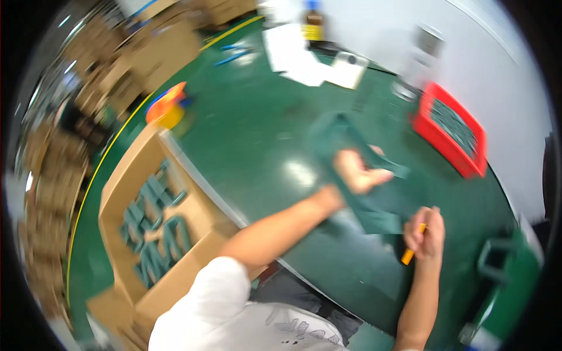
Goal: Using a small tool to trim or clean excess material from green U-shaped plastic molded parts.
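Observation:
My left hand (354, 171) reaches to the middle right of the table and grips a dark green frame-like part (379, 217). The part loops around the hand, and motion blur hides its exact shape. Close to its right lower end, my right hand (432, 235) is closed around a slim yellow-orange handled tool (408, 256). The tool's working end is too blurred to make out. Whether it touches the part, I cannot tell.
Left of me stands an open cardboard box (199, 205) with several green U-shaped parts (153, 205). A red bin (448, 153) of small green pieces sits at the right back. Pliers (233, 55), papers (287, 50), a brown bottle (313, 26) and an orange container (168, 108) are farther off.

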Motion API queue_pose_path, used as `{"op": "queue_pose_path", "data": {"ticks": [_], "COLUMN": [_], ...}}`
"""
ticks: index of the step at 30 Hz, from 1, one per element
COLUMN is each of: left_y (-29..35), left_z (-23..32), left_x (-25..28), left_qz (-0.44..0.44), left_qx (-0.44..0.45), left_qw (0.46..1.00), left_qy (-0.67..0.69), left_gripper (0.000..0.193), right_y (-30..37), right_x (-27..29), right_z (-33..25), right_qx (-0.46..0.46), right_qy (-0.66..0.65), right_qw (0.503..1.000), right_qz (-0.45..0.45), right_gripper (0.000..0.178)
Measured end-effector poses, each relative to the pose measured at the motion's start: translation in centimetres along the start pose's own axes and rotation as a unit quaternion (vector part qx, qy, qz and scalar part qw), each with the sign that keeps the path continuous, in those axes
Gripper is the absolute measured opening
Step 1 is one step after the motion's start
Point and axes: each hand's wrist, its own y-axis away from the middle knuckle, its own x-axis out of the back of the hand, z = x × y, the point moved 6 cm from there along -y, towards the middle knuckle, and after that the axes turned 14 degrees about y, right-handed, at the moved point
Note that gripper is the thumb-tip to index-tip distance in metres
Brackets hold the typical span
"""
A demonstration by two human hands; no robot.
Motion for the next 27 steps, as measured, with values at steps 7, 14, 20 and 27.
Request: {"op": "queue_pose_path", "data": {"ticks": [7,14,20,27], "left_y": [2.6,18.6,31.3,33.8], "left_z": [3.7,10.7,9.9,2.9], "left_x": [2.7,19.0,28.6,30.0], "left_qz": [0.180,0.482,0.542,0.409], "left_qx": [-0.014,-0.115,0.179,0.444], "left_qw": [0.962,0.867,0.817,0.791], "left_qy": [0.205,-0.047,-0.078,-0.099], "left_gripper": [0.045,0.034,0.019,0.020], "right_y": [0.6,0.1,0.1,0.3], "right_x": [4.6,3.7,3.6,3.5], "right_z": [2.0,2.0,1.9,1.9], "right_qx": [-0.005,-0.004,-0.006,0.004], "right_qy": [0.078,0.111,0.129,0.138], "right_qw": [0.994,0.990,0.987,0.985], "right_qz": [0.070,0.091,0.095,0.107], "right_gripper": [0.032,0.031,0.030,0.029]}}
